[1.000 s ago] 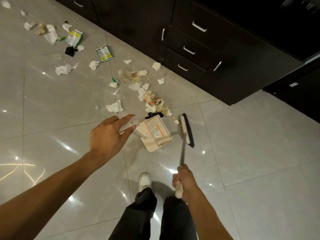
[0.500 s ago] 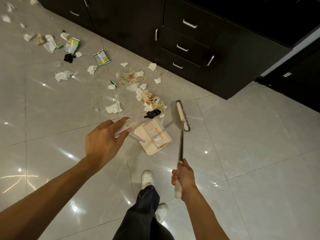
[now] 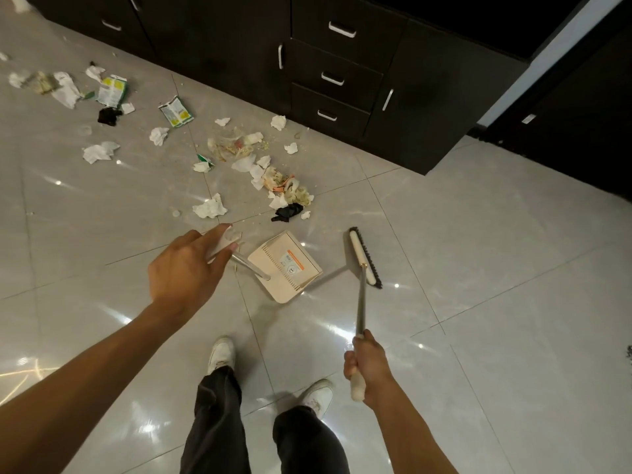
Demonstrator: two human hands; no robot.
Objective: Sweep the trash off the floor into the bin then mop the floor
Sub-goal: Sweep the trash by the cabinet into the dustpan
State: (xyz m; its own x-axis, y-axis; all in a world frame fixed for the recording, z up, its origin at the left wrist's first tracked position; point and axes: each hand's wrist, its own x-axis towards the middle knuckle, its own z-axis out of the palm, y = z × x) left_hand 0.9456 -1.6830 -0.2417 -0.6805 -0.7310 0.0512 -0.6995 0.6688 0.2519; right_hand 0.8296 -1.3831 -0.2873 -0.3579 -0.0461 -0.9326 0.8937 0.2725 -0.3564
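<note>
My left hand (image 3: 186, 268) grips the top of the long handle of a beige dustpan (image 3: 285, 266), which stands on the grey tiled floor (image 3: 478, 285) in front of me. My right hand (image 3: 367, 366) grips the cream end of a broom handle. The broom head (image 3: 365, 257), cream with black bristles, sits just right of the dustpan. Trash lies beyond the pan: a pile of food scraps and tissues (image 3: 285, 186), a black scrap (image 3: 288, 212), crumpled tissues (image 3: 210, 207) and green wrappers (image 3: 176, 111) trailing to the far left. No bin or mop is in view.
Dark cabinets with drawers and silver handles (image 3: 333, 77) run along the far side, ending in a corner at the right. My two white shoes (image 3: 221, 352) and dark trousers are at the bottom. A small dark speck (image 3: 628, 352) lies at the right edge.
I have stepped forward, both feet now showing. The broom head has swung from above the dustpan to its right side and sits lower. The dustpan stays held in front of the trash.
</note>
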